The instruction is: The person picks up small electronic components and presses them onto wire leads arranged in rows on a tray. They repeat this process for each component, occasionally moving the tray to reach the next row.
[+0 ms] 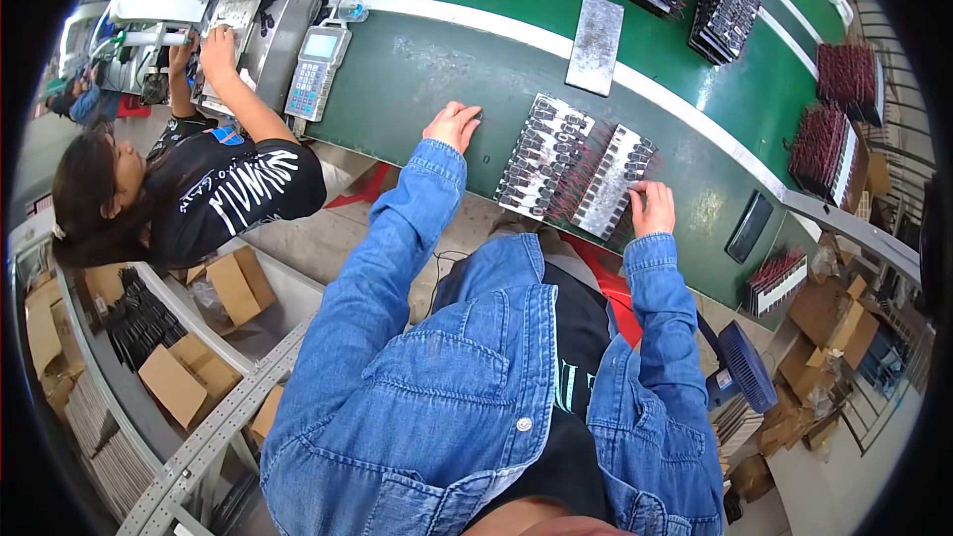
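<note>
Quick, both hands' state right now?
Left hand: closed, pinching a small black part.
Right hand: curled at the nearest white plate; grip cannot be told.

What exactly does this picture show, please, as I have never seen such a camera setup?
There is no robot here, just a person's two bare hands. One wide fisheye camera on the head looks down at them, so straight edges bend. The left hand seems to pinch a small dark piece over the green table. The right hand is at the edge of a pale panel; whether it grips is unclear. Beside that lies another panel with dark parts, with reddish wires between. A grey metal plate lies further back.
</note>
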Demonstrator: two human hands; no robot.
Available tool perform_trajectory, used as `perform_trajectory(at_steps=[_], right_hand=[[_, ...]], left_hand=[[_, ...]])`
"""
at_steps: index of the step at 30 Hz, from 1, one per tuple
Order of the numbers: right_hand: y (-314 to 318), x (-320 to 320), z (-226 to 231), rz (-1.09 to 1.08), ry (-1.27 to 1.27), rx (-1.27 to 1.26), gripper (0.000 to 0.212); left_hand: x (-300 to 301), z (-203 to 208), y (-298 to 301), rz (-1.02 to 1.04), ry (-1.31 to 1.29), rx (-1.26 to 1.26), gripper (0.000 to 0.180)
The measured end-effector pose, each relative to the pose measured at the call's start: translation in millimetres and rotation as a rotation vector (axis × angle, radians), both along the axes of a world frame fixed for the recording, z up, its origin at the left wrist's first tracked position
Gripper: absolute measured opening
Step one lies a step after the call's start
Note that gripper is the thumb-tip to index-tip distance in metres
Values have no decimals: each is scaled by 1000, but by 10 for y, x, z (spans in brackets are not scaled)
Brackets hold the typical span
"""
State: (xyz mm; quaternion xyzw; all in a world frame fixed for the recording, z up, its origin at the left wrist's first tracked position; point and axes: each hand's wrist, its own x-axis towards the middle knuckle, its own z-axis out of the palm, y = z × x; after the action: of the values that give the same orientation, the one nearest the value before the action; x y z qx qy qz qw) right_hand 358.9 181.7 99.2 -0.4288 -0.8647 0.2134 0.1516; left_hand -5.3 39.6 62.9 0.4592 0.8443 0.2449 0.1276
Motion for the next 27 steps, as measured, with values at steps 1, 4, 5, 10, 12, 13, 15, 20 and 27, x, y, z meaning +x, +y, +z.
perform_trajectory(at_steps=[1, 4, 5, 10, 12, 13, 15, 20, 27], right_hand=[[-17, -12, 27, 2, -1, 2, 15], [-87, -19, 113, -26, 156, 138, 15], [-120, -32, 155, -29, 153, 138, 15], [-300, -210, 277, -309, 407, -349, 16], [-325, -261, 220, -386, 537, -533, 16], [-327, -320, 167, -404, 623, -674, 16], [-318, -324, 155, -417, 712, -816, 17], [-373, -354, 152, -393, 716, -882, 21], [-493, -334, 114, -345, 732, -956, 20]], left_hand=[[-52, -32, -8, -50, 22, 0, 17], [-108, -134, -59, -149, 65, -3, 17], [-98, -129, -48, -139, 66, 25, 16], [-18, -153, 3, -134, 120, 153, 11], [-38, -160, -72, -125, 139, 175, 11], [-35, -160, -57, -103, 181, 193, 11], [29, -145, -46, -110, 159, 188, 13], [47, -121, -63, -104, 173, 159, 18], [152, -256, -144, -14, 171, 211, 19]])
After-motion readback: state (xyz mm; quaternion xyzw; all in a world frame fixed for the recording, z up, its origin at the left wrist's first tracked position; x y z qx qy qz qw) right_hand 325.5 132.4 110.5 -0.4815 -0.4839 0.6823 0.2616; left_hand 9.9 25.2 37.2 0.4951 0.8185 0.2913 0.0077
